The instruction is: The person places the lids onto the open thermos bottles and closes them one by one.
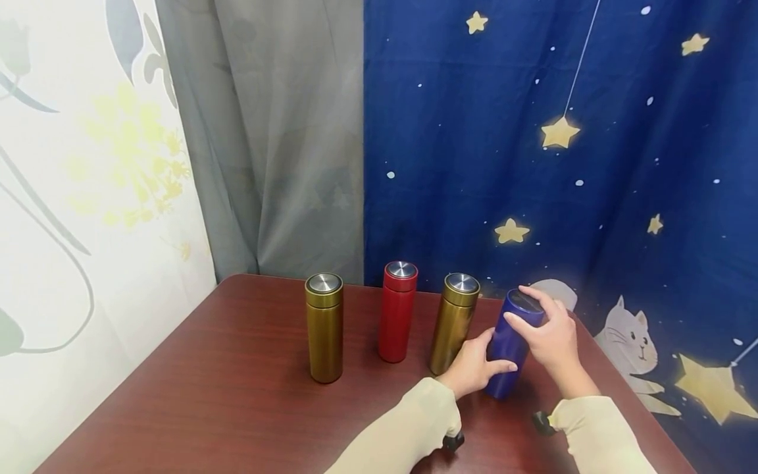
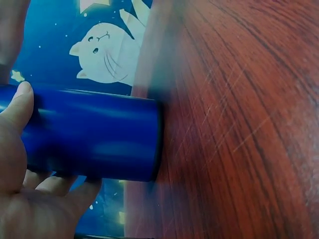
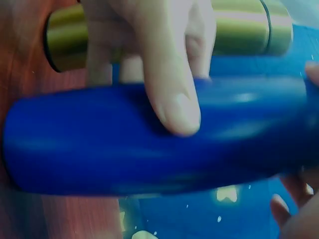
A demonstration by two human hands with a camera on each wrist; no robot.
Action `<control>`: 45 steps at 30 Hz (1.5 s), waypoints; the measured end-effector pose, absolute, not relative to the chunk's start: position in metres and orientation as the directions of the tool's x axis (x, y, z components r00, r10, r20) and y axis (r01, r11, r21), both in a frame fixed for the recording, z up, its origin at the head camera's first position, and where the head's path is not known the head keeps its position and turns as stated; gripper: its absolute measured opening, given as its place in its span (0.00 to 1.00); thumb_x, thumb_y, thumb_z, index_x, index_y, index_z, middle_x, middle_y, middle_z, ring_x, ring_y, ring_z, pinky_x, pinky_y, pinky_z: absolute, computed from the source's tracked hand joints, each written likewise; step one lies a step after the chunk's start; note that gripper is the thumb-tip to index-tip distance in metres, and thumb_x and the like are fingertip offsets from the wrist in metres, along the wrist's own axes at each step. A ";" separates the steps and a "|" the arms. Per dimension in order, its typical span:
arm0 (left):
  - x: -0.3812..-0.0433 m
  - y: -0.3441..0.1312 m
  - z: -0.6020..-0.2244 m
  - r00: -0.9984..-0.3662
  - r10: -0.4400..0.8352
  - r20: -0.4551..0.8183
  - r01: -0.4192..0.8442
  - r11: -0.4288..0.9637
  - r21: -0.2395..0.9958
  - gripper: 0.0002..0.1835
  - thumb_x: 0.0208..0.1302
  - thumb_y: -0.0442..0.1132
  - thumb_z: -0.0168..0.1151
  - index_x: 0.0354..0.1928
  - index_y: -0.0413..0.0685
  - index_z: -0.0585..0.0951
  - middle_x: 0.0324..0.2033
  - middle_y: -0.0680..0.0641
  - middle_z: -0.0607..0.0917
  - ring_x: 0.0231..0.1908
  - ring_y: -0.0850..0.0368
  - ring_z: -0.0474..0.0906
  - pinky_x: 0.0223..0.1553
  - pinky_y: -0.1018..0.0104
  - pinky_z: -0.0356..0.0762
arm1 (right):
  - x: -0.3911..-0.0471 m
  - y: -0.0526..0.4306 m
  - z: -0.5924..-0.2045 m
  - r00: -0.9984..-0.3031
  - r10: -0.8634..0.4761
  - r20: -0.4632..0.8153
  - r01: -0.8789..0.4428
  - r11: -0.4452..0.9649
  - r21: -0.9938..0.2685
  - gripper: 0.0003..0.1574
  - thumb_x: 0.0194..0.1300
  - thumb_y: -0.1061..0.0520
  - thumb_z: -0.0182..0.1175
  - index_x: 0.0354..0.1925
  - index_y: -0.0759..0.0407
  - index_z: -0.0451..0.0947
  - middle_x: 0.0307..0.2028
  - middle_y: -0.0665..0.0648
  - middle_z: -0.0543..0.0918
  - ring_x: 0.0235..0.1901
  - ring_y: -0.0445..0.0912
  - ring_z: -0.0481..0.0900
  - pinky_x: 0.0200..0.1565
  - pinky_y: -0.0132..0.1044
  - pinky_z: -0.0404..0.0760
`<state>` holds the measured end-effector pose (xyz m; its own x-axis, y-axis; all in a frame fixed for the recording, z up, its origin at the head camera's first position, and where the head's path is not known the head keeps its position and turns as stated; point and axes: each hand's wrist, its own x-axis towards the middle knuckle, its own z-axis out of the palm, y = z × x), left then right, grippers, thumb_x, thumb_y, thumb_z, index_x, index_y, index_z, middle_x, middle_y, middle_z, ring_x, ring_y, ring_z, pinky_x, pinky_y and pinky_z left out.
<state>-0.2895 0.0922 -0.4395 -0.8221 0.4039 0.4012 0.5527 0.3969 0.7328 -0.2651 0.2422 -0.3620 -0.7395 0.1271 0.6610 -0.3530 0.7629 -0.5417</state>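
A blue thermos flask [image 1: 505, 350] stands at the right of the table, its base at the tabletop. My left hand [image 1: 472, 368] grips its body from the left, thumb laid across the near side and fingers behind, as the left wrist view shows on the blue flask [image 2: 104, 134]. Up at the lid, my right hand [image 1: 555, 336] holds the flask's top, thumb on the near side and fingers over the far rim. Just left of the left hand is a gold thermos flask [image 1: 453, 332], partly hidden by that hand.
A red thermos flask [image 1: 397, 316] stands farther left on the dark red wooden table [image 1: 195, 388], with another gold thermos flask [image 1: 325, 336] beyond it. Behind the table hang a grey curtain [image 1: 302, 138] and a blue star-patterned curtain [image 1: 450, 131]. The table's right edge lies close to the right forearm.
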 end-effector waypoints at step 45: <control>-0.293 0.087 -0.439 -0.806 0.485 0.338 0.538 0.366 0.759 0.34 0.58 0.54 0.69 0.65 0.54 0.70 0.48 0.57 0.83 0.45 0.65 0.80 0.49 0.68 0.77 | -0.286 0.284 -0.344 -0.740 -0.493 0.458 -0.549 0.050 -0.834 0.34 0.60 0.76 0.56 0.65 0.70 0.63 0.56 0.52 0.78 0.50 0.46 0.80 0.48 0.36 0.80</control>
<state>-0.2934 0.0866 -0.4393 -0.8064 0.4849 0.3385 0.5385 0.3656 0.7592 -0.2858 0.2839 -0.3445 -0.7398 -0.4928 0.4580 -0.5494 0.0496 -0.8341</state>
